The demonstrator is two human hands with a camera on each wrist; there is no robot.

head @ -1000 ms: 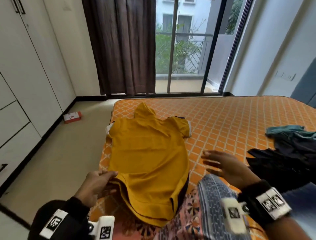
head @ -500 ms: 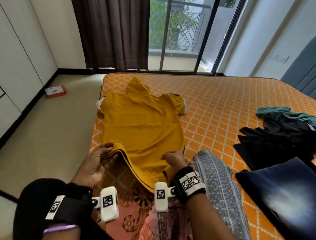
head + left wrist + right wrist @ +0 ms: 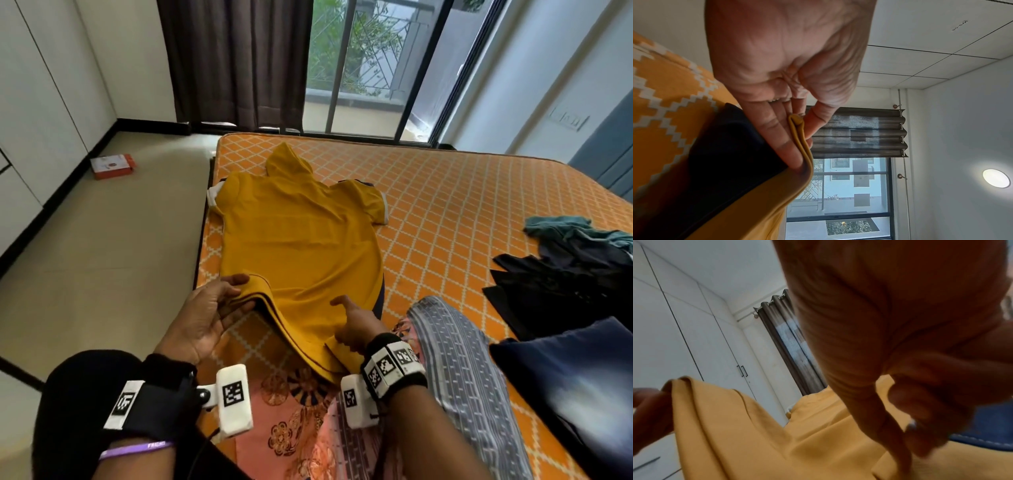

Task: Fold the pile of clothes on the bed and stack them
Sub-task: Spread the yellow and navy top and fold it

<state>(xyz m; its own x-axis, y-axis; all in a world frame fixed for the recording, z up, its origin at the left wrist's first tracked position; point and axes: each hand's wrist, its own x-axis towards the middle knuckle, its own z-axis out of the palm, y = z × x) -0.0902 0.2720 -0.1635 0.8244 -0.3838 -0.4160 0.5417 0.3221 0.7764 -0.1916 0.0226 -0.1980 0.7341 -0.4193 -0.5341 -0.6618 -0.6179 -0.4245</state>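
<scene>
While the yellow hooded shirt (image 3: 301, 253) is lying spread face-down along the bed (image 3: 462, 212), its hem just at the fingers, the left hand (image 3: 205, 315) is pinching the hem's left corner between thumb and fingers (image 3: 789, 142), and the right hand (image 3: 356, 325) is gripping the hem's right side, fingers curled into the cloth. The fold is only starting, I judge; next, both corners need lifting together and carrying away from the fingers toward the hood. A second ago the right hand was hovering open beside the shirt

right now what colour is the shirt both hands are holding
Mustard yellow shirt with dark navy trim at the hem; clearest in the head view.
</scene>
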